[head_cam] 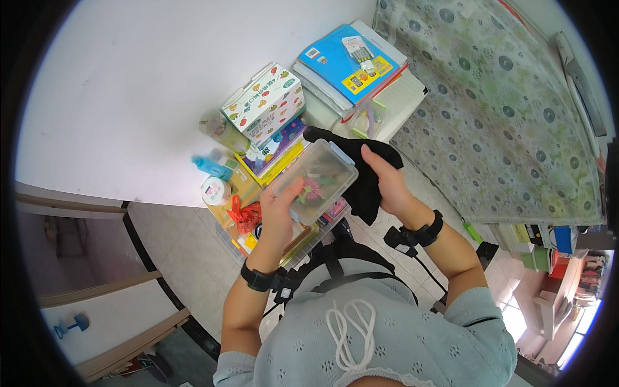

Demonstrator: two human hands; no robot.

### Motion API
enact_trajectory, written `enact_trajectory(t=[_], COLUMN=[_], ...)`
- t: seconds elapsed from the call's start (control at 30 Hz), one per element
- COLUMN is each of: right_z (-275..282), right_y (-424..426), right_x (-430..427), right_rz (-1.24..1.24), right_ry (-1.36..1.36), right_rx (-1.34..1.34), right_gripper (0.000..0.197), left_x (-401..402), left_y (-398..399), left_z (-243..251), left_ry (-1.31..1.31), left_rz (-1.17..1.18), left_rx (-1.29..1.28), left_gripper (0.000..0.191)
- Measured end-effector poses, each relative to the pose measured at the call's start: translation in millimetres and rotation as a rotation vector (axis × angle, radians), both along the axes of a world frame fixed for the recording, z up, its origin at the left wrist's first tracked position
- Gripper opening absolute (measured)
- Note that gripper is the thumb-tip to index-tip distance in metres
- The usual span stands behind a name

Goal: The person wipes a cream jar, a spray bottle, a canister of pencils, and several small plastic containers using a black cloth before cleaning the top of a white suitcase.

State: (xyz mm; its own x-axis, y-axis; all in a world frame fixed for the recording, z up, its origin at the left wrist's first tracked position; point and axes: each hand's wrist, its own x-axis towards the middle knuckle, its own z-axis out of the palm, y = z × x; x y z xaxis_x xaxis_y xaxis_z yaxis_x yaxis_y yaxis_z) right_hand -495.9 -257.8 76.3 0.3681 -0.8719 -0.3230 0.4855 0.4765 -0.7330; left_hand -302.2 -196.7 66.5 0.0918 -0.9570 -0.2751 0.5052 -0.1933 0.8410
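A clear plastic storage box (319, 181) with a pale blue clasp is in my left hand (279, 208), gripped at its near left side with the thumb across the top. Small coloured items show through its wall, among them something pink and round. My right hand (390, 184) grips a black cloth (365, 193), thumb on top. The cloth lies against the box's right side and hangs below it. Both are held above the crowded surface in front of me.
A fruit-patterned mask box (266, 106), a blue bottle (212, 167), a white round jar (215, 191) and a red plastic bag (244, 215) stand beyond my left hand. Blue-covered books (348, 63) are stacked further back. A patterned curtain (493, 111) hangs at the right.
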Motion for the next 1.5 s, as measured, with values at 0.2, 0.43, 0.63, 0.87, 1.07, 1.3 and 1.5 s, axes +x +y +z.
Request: enact_trajectory(t=[0.2,0.43,0.63,0.87,1.07,1.3,1.5], right_z=[0,-7,0,-14,-37,-21,-8], right_y=[-9,-14,-1,6,11,26,-4], right_x=[-30,-9,-9,4,28,39,51], right_rz=[0.012,0.310,0.524,0.369,0.063,0.269,0.290], right_ry=[-0.025,-0.006,0.290,0.208,0.025,0.387,0.272], right_rx=[0.181,0.230,0.055,0.060,-0.051,-0.564,-0.482], right_gripper=[0.034,0.044,0.045,0.037,0.035,0.054,0.057], left_x=[28,15,18,34,5,10,12], left_y=[1,-10,-19,-32,-23,-17,-4], left_z=[5,21,12,-17,-11,-5,2], left_ry=[-0.029,-0.149,-0.139,0.060,-0.072,0.150,-0.070], left_rz=[-0.010,-0.338,-0.246,-0.194,-0.112,0.071,-0.086], left_rx=[0.038,0.031,0.248,0.286,0.242,0.054,0.032], left_gripper=[0.028,0.070,0.074,0.062,0.063,0.038,0.039])
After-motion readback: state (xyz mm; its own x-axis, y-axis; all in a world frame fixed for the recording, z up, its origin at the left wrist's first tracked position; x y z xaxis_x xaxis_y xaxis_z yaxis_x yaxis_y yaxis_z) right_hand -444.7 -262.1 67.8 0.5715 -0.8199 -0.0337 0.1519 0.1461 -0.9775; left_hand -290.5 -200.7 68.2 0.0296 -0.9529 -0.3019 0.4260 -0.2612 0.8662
